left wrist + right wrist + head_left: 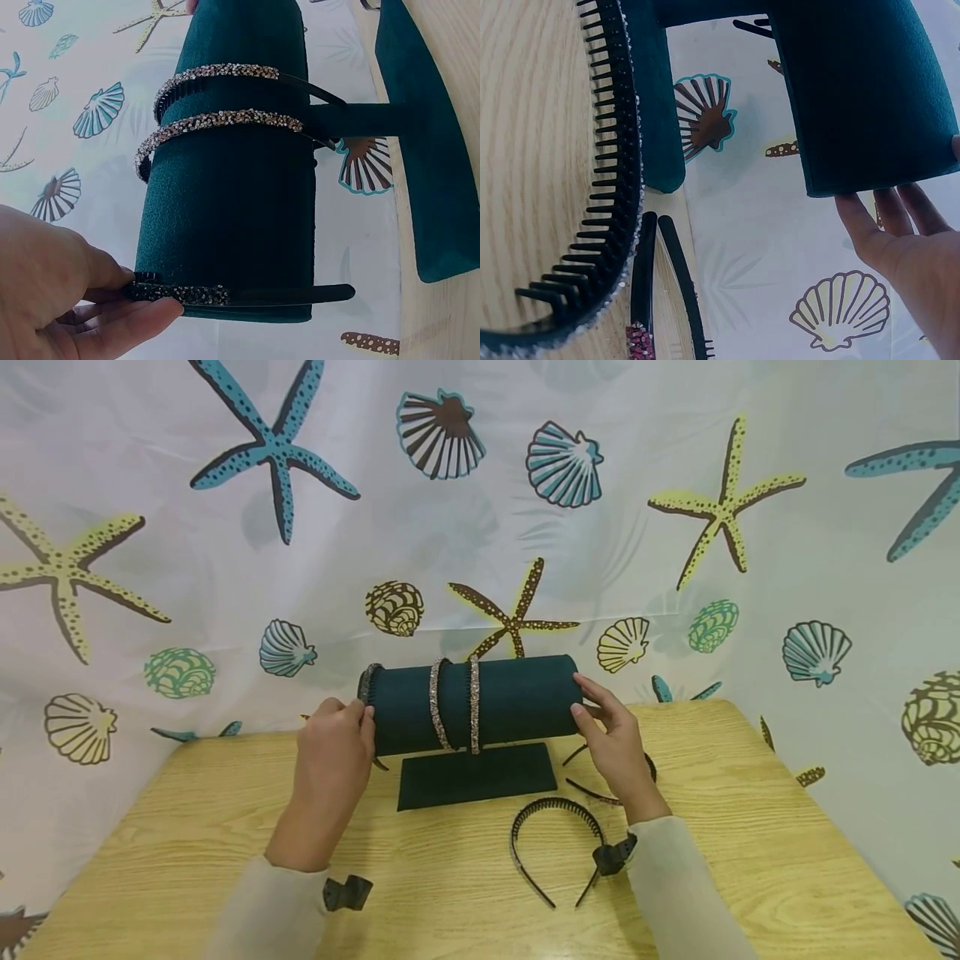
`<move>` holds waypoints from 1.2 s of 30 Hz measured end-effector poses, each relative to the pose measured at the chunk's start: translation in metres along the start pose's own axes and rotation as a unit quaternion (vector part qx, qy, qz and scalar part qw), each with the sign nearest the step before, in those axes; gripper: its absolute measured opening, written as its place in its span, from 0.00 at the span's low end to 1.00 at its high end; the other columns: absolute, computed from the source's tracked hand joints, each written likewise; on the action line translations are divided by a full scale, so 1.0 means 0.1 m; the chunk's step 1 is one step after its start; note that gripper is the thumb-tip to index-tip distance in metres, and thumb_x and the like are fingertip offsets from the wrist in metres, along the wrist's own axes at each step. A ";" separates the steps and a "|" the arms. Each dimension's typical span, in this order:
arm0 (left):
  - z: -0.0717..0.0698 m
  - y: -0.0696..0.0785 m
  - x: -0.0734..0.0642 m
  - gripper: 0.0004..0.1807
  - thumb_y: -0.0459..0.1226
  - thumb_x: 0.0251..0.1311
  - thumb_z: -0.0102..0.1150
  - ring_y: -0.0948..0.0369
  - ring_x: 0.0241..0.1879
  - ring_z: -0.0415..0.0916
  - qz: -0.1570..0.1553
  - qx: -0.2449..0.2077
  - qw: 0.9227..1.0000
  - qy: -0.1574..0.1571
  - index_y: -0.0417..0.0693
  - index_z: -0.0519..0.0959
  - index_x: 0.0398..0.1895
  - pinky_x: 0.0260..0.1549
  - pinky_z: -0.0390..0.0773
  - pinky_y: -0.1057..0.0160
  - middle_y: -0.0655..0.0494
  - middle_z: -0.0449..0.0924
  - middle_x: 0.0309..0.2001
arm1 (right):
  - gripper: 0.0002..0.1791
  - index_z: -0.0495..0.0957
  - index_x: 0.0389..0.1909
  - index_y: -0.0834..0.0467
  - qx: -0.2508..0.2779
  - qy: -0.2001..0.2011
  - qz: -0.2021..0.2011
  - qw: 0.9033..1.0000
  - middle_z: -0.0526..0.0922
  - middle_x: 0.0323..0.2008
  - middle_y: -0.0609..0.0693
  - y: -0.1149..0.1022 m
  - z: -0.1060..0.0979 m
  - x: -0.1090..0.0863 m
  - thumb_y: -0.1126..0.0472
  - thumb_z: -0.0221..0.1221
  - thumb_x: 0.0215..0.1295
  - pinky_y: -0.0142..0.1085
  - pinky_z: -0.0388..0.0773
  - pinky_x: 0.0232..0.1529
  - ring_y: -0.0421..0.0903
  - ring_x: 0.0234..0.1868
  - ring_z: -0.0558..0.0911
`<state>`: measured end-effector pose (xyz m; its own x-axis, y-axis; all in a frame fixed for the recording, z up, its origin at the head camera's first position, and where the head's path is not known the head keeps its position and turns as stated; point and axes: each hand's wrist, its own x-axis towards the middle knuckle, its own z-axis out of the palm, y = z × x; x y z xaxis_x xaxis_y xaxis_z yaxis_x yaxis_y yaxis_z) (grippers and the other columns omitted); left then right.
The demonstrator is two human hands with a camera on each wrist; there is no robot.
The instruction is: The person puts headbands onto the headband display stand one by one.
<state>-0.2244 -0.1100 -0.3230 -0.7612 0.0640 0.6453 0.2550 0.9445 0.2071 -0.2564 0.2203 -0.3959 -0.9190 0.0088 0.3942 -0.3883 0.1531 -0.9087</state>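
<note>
A dark teal velvet headband stand (517,697) has a horizontal roll on a flat base (480,777). In the head view my left hand (333,739) is at the roll's left end. There it pinches a black headband (202,295) with dark sparkling stones, between thumb and fingers, the band lying across the roll. Two headbands with pale, glittering stones, one (438,706) left of the other (474,706), sit around the roll's middle. My right hand (615,739) touches the roll's right end, its fingertips (847,202) against the end edge and the thumb at the side.
Another toothed headband (558,802) lies on the wooden table (420,877), in front of the base and near my right wrist. Behind it, partly hidden by that forearm, is a headband with reddish stones (640,341). A shell-and-starfish printed curtain (480,527) hangs behind.
</note>
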 end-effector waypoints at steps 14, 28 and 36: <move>0.02 0.04 -0.02 0.13 0.32 0.69 0.56 0.45 0.29 0.80 0.006 0.007 1.000 0.013 0.26 0.83 0.42 0.30 0.85 0.49 0.35 0.76 0.30 | 0.25 0.67 0.71 0.39 -0.004 0.002 0.000 1.000 0.66 0.72 0.49 0.00 -0.01 0.00 0.52 0.54 0.75 0.42 0.78 0.60 0.50 0.66 0.73; 0.07 0.02 -0.05 0.13 0.31 0.68 0.57 0.43 0.30 0.80 -0.002 -0.016 0.999 0.031 0.25 0.82 0.43 0.32 0.84 0.45 0.34 0.77 0.31 | 0.25 0.67 0.72 0.40 -0.003 0.001 0.001 1.000 0.66 0.72 0.49 0.02 -0.01 0.00 0.54 0.53 0.76 0.47 0.77 0.61 0.51 0.66 0.73; 0.07 0.02 -0.05 0.13 0.31 0.68 0.57 0.41 0.35 0.81 -0.017 -0.035 0.999 0.038 0.24 0.81 0.45 0.36 0.84 0.44 0.33 0.78 0.34 | 0.25 0.68 0.71 0.39 -0.001 0.001 -0.003 1.000 0.66 0.72 0.49 0.01 -0.01 0.00 0.54 0.54 0.76 0.50 0.77 0.61 0.50 0.66 0.74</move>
<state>-0.2245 -0.1061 -0.3311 -0.7232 0.0047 0.6907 0.2727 0.9207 0.2793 -0.2566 0.2216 -0.3964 -0.9165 0.0105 0.3998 -0.3935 0.1554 -0.9061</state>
